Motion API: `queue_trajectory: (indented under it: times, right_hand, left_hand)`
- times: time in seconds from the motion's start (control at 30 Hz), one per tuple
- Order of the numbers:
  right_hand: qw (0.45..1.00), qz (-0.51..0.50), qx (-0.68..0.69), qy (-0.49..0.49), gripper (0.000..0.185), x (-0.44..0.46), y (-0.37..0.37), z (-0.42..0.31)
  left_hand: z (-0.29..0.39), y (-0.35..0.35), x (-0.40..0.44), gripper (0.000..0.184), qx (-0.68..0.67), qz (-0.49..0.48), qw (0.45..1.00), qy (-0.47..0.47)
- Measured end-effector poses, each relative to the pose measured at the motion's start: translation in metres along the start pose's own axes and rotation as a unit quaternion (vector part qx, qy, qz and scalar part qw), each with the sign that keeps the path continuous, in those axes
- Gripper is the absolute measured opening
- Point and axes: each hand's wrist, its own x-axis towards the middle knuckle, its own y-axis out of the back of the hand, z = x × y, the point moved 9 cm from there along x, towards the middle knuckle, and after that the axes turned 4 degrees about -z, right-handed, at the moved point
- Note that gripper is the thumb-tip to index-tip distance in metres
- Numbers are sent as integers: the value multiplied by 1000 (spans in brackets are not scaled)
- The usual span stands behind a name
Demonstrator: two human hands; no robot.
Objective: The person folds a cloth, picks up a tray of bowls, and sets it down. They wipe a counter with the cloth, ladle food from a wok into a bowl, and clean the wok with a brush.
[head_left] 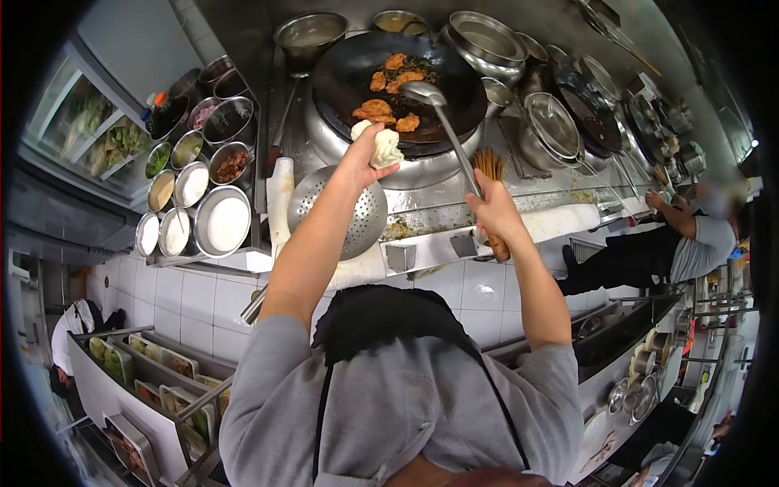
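My left hand [362, 162] is closed around a crumpled white cloth [387, 151] at the near rim of a large black wok [341, 85]. Orange-brown fried pieces [374, 110] lie in the wok, along with dark shredded bits [419, 71]. My right hand [497, 213] grips a long-handled metal ladle [454, 140] whose wooden end shows below my fist. The ladle's bowl rests over the middle of the wok, near the food. A bamboo brush [488, 162] stands just beyond my right hand. Below my left forearm lies a perforated strainer [361, 217].
Metal bowls of seasonings, including a large one of white powder [224, 223], crowd the left counter. Pots [311, 37] and a wire-mesh sieve [552, 122] surround the stove. Another person [690, 235] stands at the right. Behind me is a rack of trays [174, 373].
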Motion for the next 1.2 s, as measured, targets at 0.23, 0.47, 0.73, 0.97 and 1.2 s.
queue_trajectory:
  times: [0.23, 0.47, 0.73, 0.97, 1.2]
  right_hand:
    - [994, -52, 91, -11, 62, -75, 17, -31]
    - [975, -184, 113, -61, 60, -110, 38, -64]
    - [993, -110, -48, 21, 53, -18, 36, -65]
    - [990, 54, -52, 116, 58, -59, 70, -98]
    - [986, 19, 144, 80, 60, -99, 54, -86]
  left_hand:
    - [6, -6, 23, 21, -66, 49, 996, -22]
    - [12, -45, -48, 12, -89, 63, 994, -11]
    - [-27, -13, -21, 14, -121, 53, 986, -100]
    - [-74, -56, -123, 17, -165, 37, 986, -1]
    - [-17, -55, -36, 10, -157, 46, 986, -32]
